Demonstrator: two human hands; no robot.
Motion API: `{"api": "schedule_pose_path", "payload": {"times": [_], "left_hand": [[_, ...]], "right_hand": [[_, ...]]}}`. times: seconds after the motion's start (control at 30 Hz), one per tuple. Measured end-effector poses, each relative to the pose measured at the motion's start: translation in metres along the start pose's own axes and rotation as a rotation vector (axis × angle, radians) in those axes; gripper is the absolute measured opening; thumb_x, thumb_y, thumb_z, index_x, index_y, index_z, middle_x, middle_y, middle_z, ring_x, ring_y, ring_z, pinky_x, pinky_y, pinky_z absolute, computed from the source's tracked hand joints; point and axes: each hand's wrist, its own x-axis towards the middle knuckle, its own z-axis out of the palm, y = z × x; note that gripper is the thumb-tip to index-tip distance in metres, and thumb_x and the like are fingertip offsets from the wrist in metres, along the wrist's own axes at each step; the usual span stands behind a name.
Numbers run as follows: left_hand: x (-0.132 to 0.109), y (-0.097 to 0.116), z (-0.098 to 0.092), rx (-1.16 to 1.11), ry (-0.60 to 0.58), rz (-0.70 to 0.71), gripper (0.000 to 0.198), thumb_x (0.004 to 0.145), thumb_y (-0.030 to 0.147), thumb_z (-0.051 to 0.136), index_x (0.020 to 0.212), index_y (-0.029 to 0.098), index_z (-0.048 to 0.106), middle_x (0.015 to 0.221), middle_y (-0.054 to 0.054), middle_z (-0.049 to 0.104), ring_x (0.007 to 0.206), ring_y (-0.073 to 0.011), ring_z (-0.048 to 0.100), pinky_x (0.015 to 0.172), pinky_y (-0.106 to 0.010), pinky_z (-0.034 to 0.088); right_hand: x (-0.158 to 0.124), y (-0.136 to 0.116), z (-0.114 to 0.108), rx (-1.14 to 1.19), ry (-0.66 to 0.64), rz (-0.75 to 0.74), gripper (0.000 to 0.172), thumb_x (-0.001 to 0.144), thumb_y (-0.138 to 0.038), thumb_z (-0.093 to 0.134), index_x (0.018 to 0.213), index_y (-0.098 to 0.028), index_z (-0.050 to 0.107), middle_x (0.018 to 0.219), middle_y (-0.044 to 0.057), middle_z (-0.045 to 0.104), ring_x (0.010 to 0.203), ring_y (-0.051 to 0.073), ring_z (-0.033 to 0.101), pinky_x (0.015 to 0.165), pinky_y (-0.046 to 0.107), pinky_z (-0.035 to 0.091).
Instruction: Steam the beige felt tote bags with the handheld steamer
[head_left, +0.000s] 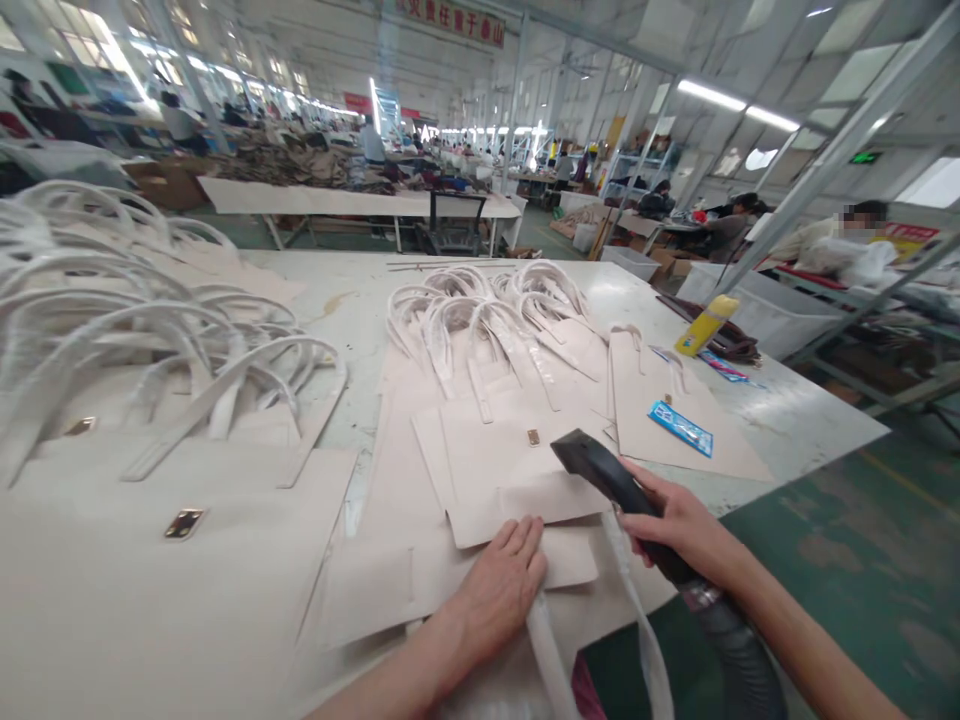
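Note:
My left hand (508, 565) lies flat, fingers stretched out, on a beige bag panel (360, 590) near the table's front. In my right hand (675, 525) is a black hose nozzle (615, 480), its flat mouth pointing left over another beige bag panel (487, 460). A ribbed black hose (739, 650) runs down from the nozzle. The upper panel bears a small metal plate (533, 437). Plastic-wrapped straps (553, 655) hang toward me between my arms. Behind the panels lie several looped, wrapped handles (457, 320).
On the left, a pile of beige bag panels (225, 560) carries looped handles. At the right are a blue packet (681, 428), a yellow bottle (705, 325) and dark straps (731, 335). White bins (750, 300) stand past the table edge. People sit working farther off.

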Motion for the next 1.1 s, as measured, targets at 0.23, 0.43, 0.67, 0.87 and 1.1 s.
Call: {"api": "schedule_pose_path", "payload": {"times": [0.23,0.43,0.67,0.87,1.1], "left_hand": [[-0.009,-0.002,-0.023,-0.081,0.038,0.108,0.023,0.091,0.018,0.031,0.097,0.015,0.053,0.126,-0.007,0.046,0.122,-0.0149,0.033,0.105,-0.031,0.021],[-0.017,-0.001,-0.023,-0.075,0.121,0.001,0.026,0.087,0.018,0.037,0.111,0.017,0.048,0.128,-0.009,0.043,0.121,-0.0201,0.032,0.105,-0.041,0.017],[-0.024,-0.007,-0.014,-0.028,0.001,-0.376,0.071,0.068,0.034,0.061,0.128,0.009,0.032,0.125,-0.016,0.040,0.116,-0.0298,0.033,0.103,-0.047,0.014],[-0.029,-0.008,-0.010,-0.062,0.094,-0.328,0.058,0.074,0.027,0.055,0.128,0.019,0.034,0.119,-0.010,0.043,0.111,-0.0270,0.036,0.102,-0.049,0.012],[-0.026,-0.005,-0.002,-0.027,0.103,-0.217,0.033,0.088,0.015,0.030,0.119,0.017,0.044,0.110,-0.009,0.050,0.106,-0.0203,0.042,0.103,-0.042,0.015]], "right_hand": [[0.008,-0.017,0.041,-0.136,-0.443,0.058,0.069,0.065,-0.011,0.055,0.130,-0.025,0.038,0.063,-0.004,0.057,0.041,0.009,0.049,0.037,0.018,0.042],[0.030,-0.023,0.048,-0.105,-0.503,0.033,0.065,0.066,-0.013,0.054,0.128,-0.026,0.041,0.062,-0.005,0.056,0.040,0.010,0.049,0.038,0.020,0.043],[0.036,-0.007,0.066,-0.076,-0.274,-0.038,0.071,0.067,-0.016,0.057,0.133,-0.024,0.033,0.058,-0.006,0.052,0.042,0.011,0.049,0.038,0.020,0.043],[0.016,-0.014,0.052,-0.059,-0.186,0.002,0.072,0.069,-0.018,0.056,0.136,-0.023,0.027,0.056,-0.005,0.055,0.044,0.013,0.051,0.041,0.022,0.044],[-0.003,-0.003,0.044,-0.079,-0.400,0.165,0.072,0.069,-0.014,0.056,0.135,-0.024,0.030,0.053,-0.004,0.057,0.041,0.012,0.050,0.040,0.021,0.043]]}}
